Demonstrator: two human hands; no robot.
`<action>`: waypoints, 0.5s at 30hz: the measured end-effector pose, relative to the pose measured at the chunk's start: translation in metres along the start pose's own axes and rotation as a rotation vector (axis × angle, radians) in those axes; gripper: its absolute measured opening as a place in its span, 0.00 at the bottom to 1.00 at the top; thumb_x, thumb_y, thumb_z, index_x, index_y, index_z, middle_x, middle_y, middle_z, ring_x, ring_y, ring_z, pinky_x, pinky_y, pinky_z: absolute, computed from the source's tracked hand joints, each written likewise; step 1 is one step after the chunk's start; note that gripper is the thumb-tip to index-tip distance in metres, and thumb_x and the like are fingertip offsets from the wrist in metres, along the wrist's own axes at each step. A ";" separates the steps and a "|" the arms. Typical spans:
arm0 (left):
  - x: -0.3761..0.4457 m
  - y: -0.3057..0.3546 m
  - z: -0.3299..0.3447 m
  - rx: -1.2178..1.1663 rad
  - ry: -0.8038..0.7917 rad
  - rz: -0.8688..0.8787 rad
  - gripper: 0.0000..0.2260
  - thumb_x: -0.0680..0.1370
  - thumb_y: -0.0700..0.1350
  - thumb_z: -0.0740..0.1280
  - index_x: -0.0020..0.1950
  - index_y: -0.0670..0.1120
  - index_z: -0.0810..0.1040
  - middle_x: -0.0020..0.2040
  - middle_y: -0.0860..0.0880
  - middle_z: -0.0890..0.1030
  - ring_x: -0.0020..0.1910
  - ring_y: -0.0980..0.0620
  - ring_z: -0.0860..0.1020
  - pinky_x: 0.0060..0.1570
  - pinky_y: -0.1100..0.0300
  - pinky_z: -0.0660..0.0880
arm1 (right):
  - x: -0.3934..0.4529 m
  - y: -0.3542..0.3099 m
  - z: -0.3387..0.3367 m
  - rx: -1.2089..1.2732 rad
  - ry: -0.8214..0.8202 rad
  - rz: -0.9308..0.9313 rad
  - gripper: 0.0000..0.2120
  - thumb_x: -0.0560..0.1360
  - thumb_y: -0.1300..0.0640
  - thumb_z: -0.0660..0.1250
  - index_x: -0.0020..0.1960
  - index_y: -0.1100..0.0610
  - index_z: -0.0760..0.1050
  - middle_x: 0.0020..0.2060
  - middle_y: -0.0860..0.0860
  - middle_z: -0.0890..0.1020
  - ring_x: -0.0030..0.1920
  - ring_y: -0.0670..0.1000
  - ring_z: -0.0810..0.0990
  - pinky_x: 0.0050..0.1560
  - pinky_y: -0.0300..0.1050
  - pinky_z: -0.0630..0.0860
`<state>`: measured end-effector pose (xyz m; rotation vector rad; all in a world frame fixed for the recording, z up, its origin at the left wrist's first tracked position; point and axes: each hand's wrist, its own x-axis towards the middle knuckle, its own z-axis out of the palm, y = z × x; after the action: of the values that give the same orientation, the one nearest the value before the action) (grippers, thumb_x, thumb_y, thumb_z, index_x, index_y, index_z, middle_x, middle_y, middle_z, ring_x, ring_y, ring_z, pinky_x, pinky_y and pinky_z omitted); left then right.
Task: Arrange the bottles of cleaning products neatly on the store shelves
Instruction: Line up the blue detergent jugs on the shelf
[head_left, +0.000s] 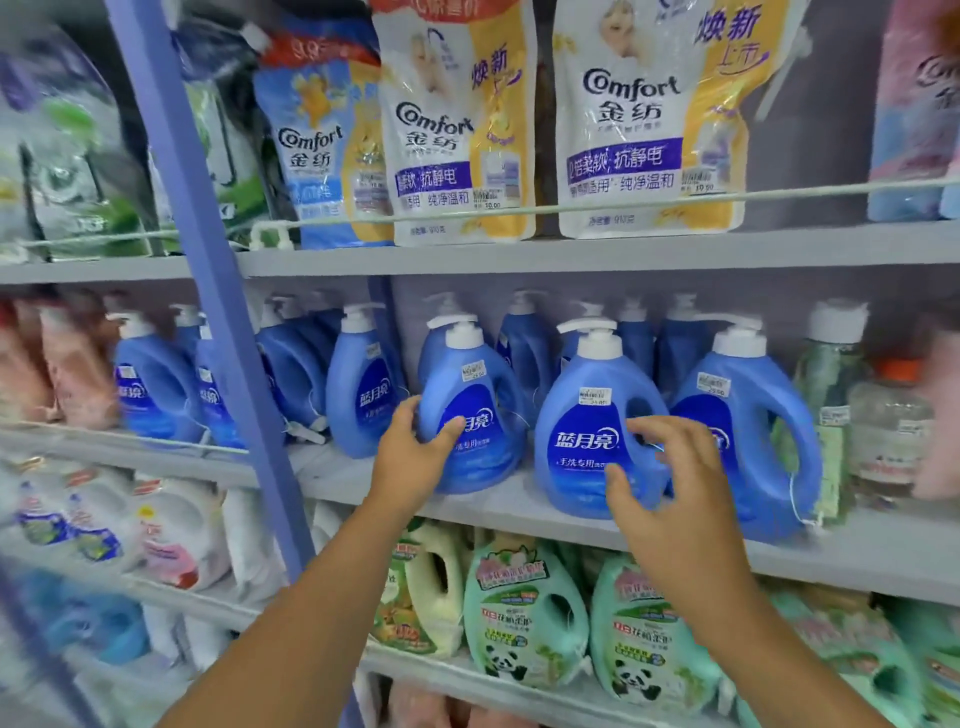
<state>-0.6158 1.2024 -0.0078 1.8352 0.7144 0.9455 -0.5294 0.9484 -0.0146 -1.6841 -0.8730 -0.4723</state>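
Grey store shelves (519, 257) run across the view in stacked tiers, with a grey back panel (810, 119) behind them. A purple-blue upright post (208, 270) slants down the left side. Lighting is even and bright.

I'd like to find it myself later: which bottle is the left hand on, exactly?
Find the middle shelf, under the Comfort refill pouches, lined with blue pump-top detergent bottles. The front-row bottle just right of the purple upright post is the one the left hand grips; it leans, unlike its upright neighbour.
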 end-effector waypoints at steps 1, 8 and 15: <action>0.004 -0.003 0.002 -0.041 -0.012 0.012 0.19 0.76 0.54 0.74 0.64 0.55 0.73 0.56 0.55 0.81 0.57 0.53 0.81 0.48 0.64 0.79 | 0.005 -0.006 0.011 0.037 -0.044 0.018 0.19 0.75 0.60 0.73 0.61 0.45 0.72 0.56 0.37 0.71 0.60 0.36 0.73 0.58 0.33 0.74; 0.035 -0.006 0.009 -0.033 -0.396 0.115 0.14 0.77 0.48 0.74 0.59 0.59 0.76 0.56 0.57 0.82 0.52 0.62 0.80 0.48 0.68 0.78 | 0.056 -0.043 0.122 -0.030 -0.084 -0.052 0.31 0.75 0.56 0.74 0.74 0.53 0.66 0.71 0.47 0.67 0.71 0.47 0.68 0.67 0.29 0.65; 0.082 -0.050 -0.065 0.138 0.421 0.468 0.28 0.73 0.48 0.77 0.69 0.44 0.72 0.69 0.44 0.72 0.68 0.44 0.70 0.66 0.49 0.68 | 0.102 -0.026 0.185 -0.341 0.163 0.026 0.52 0.65 0.51 0.82 0.79 0.57 0.55 0.70 0.58 0.68 0.70 0.60 0.64 0.69 0.49 0.63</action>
<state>-0.6300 1.3176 -0.0099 1.9889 0.6170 1.6576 -0.5069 1.1575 0.0189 -1.9313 -0.6775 -0.7629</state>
